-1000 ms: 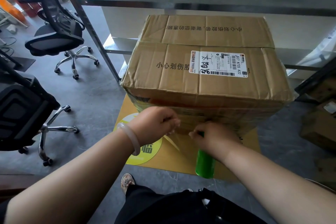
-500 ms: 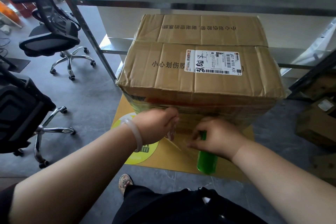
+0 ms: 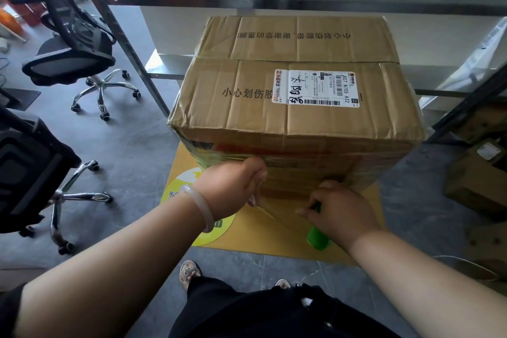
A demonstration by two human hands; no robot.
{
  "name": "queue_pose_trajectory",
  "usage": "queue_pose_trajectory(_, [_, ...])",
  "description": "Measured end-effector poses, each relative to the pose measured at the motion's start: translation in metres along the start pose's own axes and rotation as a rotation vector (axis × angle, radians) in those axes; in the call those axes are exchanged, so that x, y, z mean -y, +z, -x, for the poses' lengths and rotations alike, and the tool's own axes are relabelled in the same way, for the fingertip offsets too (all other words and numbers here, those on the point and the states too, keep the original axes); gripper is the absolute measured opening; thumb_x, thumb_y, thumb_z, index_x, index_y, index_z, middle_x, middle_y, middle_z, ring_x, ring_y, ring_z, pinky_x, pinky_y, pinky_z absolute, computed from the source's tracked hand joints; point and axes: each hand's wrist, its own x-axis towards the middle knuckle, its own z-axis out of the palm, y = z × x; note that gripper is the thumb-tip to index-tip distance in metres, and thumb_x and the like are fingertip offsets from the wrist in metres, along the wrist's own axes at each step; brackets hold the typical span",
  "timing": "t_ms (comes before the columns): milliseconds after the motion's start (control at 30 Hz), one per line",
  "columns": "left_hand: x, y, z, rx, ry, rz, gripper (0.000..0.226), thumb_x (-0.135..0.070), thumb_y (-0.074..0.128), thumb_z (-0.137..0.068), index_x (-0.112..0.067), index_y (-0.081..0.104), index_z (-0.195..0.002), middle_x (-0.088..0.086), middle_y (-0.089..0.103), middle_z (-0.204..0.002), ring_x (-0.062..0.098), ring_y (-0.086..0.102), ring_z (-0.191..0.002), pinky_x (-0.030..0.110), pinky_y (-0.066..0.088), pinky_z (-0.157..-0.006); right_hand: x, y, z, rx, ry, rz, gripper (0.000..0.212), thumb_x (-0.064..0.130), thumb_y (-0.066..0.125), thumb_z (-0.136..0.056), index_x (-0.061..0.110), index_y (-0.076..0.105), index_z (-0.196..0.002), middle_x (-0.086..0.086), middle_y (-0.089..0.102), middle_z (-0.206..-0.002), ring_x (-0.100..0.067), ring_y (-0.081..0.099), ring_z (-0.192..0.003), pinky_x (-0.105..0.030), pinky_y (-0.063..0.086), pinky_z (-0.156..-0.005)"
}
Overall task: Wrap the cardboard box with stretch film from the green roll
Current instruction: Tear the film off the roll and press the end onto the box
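Note:
A large brown cardboard box (image 3: 296, 85) with a white shipping label stands on a yellow floor mat (image 3: 277, 233). Clear stretch film bands its front face below the top edge. My left hand (image 3: 233, 186) is closed on the film's loose end, pressed against the front of the box. My right hand (image 3: 338, 212) grips the green roll (image 3: 318, 236), held upright just in front of the lower front face. A thin sheet of film (image 3: 270, 210) stretches between the two hands. Most of the roll is hidden by my right hand.
Two black office chairs (image 3: 74, 44) (image 3: 24, 175) on wheels stand to the left. A metal shelf frame (image 3: 129, 44) runs behind the box. Brown cartons (image 3: 480, 178) sit on the floor at right. My feet (image 3: 189, 273) are close to the mat's near edge.
My hands have drawn apart: the left rose slightly along the box front, the right moved down and right with the roll, pulling out more film.

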Motion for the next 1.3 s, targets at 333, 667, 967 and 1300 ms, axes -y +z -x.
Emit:
queue_pose_trajectory(333, [0.005, -0.004, 0.003, -0.051, 0.018, 0.062, 0.018, -0.025, 0.038, -0.103, -0.03, 0.041, -0.086, -0.013, 0.062, -0.053, 0.005, 0.061, -0.054, 0.032, 0.055, -0.062, -0.027, 0.022, 0.007, -0.01, -0.027, 0.107, 0.03, 0.055, 0.061, -0.082, 0.026, 0.068, -0.083, 0.007, 0.056, -0.1, -0.017, 0.058, -0.095, -0.027, 0.047, -0.074])
queue_pose_trajectory(667, [0.003, -0.006, 0.001, -0.023, 0.033, 0.049, 0.022, -0.026, 0.039, -0.103, -0.033, 0.04, -0.082, -0.018, 0.065, -0.062, 0.002, 0.066, -0.064, 0.032, 0.056, -0.068, -0.028, 0.061, -0.002, -0.129, -0.231, 0.176, 0.024, 0.036, 0.076, -0.074, 0.018, 0.06, -0.076, -0.002, 0.053, -0.087, -0.025, 0.058, -0.072, -0.034, 0.047, -0.058])
queue_pose_trajectory(967, [0.003, -0.008, -0.001, 0.022, 0.025, 0.058, 0.018, -0.04, 0.035, -0.099, -0.034, 0.041, -0.083, -0.01, 0.075, -0.076, 0.012, 0.071, -0.072, 0.038, 0.057, -0.07, -0.017, 0.04, 0.015, -0.176, -0.255, 0.113, 0.053, 0.061, 0.043, -0.082, 0.025, 0.063, -0.116, 0.005, 0.063, -0.111, -0.02, 0.061, -0.1, -0.036, 0.051, -0.079])
queue_pose_trajectory(1300, [0.002, -0.018, -0.006, 0.106, 0.109, 0.053, 0.022, -0.025, 0.045, -0.102, -0.029, 0.046, -0.08, -0.008, 0.072, -0.073, 0.005, 0.068, -0.069, 0.02, 0.053, -0.068, 0.083, 0.022, 0.006, 0.176, -0.009, -1.208, 0.03, 0.009, 0.067, -0.086, 0.037, 0.06, -0.094, 0.019, 0.067, -0.094, 0.007, 0.062, -0.09, -0.017, 0.047, -0.087])
